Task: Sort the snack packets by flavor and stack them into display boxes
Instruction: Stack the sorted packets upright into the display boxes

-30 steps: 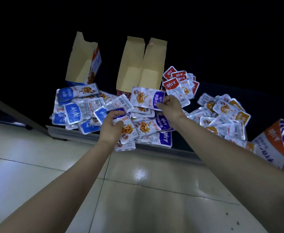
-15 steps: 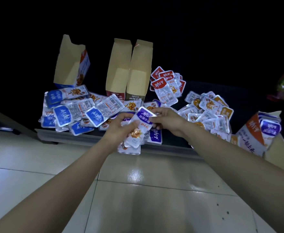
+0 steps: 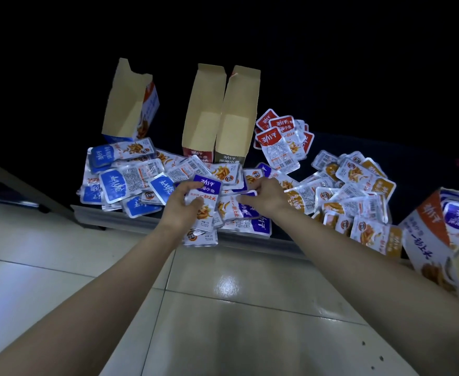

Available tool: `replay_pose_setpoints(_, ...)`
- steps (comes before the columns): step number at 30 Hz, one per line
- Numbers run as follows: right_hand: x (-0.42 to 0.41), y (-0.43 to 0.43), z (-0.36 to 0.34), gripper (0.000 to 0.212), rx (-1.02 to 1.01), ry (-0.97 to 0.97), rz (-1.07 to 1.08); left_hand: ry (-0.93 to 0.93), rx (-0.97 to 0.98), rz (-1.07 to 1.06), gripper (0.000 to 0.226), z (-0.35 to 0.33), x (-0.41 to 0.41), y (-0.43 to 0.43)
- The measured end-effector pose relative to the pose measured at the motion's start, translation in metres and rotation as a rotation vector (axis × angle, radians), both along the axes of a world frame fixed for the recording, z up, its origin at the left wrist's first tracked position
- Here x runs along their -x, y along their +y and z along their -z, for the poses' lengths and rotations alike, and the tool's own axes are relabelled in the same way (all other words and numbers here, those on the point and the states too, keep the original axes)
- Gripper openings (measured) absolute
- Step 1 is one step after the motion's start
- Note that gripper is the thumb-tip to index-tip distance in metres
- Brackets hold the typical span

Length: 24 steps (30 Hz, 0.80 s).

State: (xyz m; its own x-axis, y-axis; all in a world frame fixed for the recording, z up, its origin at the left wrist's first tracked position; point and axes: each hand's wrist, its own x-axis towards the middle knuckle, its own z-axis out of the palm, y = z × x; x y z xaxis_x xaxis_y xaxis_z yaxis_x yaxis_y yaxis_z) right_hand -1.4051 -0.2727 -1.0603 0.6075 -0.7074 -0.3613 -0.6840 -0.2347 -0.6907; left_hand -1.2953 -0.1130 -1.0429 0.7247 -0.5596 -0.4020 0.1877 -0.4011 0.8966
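Heaps of blue packets [image 3: 119,183], red packets [image 3: 277,139] and orange packets [image 3: 358,191] crowd the ledge [image 3: 92,217] before three open boxes [image 3: 206,118], while the left hand [image 3: 179,210] grips a purple stack [image 3: 206,191] and the right hand [image 3: 269,198], just beside it, pinches a purple packet [image 3: 236,210] lying on the pile.

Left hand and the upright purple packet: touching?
Touching. The head view shows the left hand gripping the purple packet, with the thumb pressed across its front.
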Motion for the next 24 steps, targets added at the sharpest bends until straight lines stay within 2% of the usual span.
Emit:
replay_pose_setpoints(2, 0.004, -0.005, -0.001, 0.020, -0.050, -0.025, -0.016, -0.017, -0.003, -0.004, 0.031, 0.002, 0.000, -0.001)
replay_pose_setpoints(5, 0.015, -0.019, -0.005, 0.018, -0.163, -0.120, 0.019, -0.053, 0.010, 0.001, 0.032, 0.003, 0.000, -0.002)
replay_pose_setpoints(7, 0.022, -0.021, -0.010, 0.035, -0.257, -0.084, -0.010, -0.048, 0.016, -0.001, 0.032, 0.002, 0.001, -0.004)
replay_pose_setpoints(9, 0.022, -0.017, -0.013, 0.052, -0.215, 0.069, -0.115, -0.032, 0.022, 0.016, 0.032, 0.001, 0.003, -0.006)
replay_pose_setpoints(11, 0.023, -0.015, -0.017, 0.047, -0.204, 0.110, -0.149, -0.027, 0.011, 0.052, 0.032, 0.000, 0.005, -0.007)
replay_pose_setpoints(14, 0.029, -0.024, -0.018, 0.034, -0.379, -0.002, -0.046, -0.031, 0.011, 0.080, 0.032, -0.001, 0.006, -0.004)
replay_pose_setpoints(16, 0.039, -0.033, -0.022, 0.018, -0.383, -0.053, 0.012, -0.036, 0.008, 0.062, 0.032, -0.003, 0.006, -0.003)
replay_pose_setpoints(19, 0.051, -0.043, -0.031, 0.019, -0.374, -0.115, 0.061, -0.048, -0.003, 0.067, 0.029, -0.008, 0.006, -0.002)
replay_pose_setpoints(22, 0.056, -0.042, -0.036, 0.018, -0.410, -0.050, -0.055, -0.011, -0.014, 0.134, 0.021, -0.011, 0.012, -0.007)
replay_pose_setpoints(24, 0.052, -0.033, -0.036, 0.018, -0.408, -0.072, -0.112, 0.029, -0.010, 0.220, 0.011, -0.015, 0.021, -0.011)
